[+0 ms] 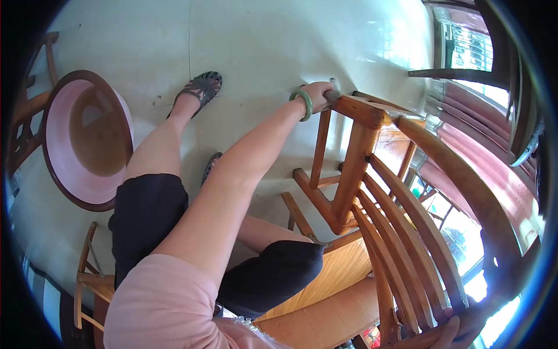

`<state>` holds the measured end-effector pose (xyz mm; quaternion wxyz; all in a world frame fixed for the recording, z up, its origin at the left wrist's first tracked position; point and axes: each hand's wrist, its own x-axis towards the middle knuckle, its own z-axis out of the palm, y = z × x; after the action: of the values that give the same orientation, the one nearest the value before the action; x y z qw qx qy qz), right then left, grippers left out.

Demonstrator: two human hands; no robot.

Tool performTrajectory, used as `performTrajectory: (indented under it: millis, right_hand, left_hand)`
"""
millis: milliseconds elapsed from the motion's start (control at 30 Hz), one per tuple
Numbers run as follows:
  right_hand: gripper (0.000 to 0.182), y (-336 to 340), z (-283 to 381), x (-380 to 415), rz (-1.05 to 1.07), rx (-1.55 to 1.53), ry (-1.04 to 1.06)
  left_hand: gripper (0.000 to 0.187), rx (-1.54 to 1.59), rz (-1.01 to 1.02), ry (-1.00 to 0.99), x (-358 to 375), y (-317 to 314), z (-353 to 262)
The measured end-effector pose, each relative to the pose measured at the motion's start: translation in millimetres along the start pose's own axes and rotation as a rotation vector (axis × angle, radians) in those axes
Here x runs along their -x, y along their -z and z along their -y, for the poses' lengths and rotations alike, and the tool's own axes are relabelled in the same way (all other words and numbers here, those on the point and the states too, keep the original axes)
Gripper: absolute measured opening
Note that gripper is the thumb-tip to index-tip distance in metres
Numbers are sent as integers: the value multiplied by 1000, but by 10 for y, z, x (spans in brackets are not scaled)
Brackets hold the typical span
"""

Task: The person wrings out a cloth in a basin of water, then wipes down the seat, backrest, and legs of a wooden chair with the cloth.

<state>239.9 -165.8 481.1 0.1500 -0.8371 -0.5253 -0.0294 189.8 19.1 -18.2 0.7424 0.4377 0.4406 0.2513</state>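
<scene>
A wooden chair [363,154] with a slatted back is tilted over on the right side. My left hand [318,96], below a green bangle [304,104], is closed at the end of one of its wooden parts. A small greyish thing shows at the fingers, too unclear to name. At the lower right edge, my right hand [446,336] grips the rail at the end of the slats; only part of this hand is visible.
A pink basin [58,139] with a brown rim holds murky water on the floor [256,35] at the left. A small wooden stool [96,283] stands lower left. My legs and sandalled feet are left of centre. Pink curtains [474,139] hang at the right.
</scene>
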Motion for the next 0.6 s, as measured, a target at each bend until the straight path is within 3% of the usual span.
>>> performTrajectory:
  millis: [67,133,200,267,300,333,400,467,500,533,600]
  right_hand:
    - [33,-59,-1,27,-13,-7,-13]
    - [32,-66,1,107,-29,-5,-43]
    - [32,-78,54,123,-57,-14,-39]
    - [32,-115,128,57,-81,-37,0]
    - [32,-131,152,22,-88,-44,7]
    - [32,-145,169,-14,-92,-48,11]
    - [33,-187,199,-47,-87,-43,-5]
    - [36,-206,209,-2,-72,-23,-58]
    - [38,-197,224,34,-64,-9,-88]
    - [41,-195,240,55,-61,-2,-107]
    - [46,-195,289,47,-59,0,-125]
  left_hand:
    - [13,-168,-149,-373,33,-132,-20]
    - [12,-73,-83,-335,-8,-155,7]
    - [12,112,9,-125,-37,-72,64]
    - [14,-29,-19,-114,-41,25,130]
    - [18,73,-12,-55,-107,5,219]
    - [19,-40,-21,-65,-199,-47,285]
    - [16,-6,-4,-288,-134,-126,137]
    - [16,-118,-137,-621,52,-214,-218]
    - [20,-206,-67,-629,57,-235,-308]
    - [21,-168,10,-508,118,-216,-410]
    - [21,39,37,-533,-13,-227,-228]
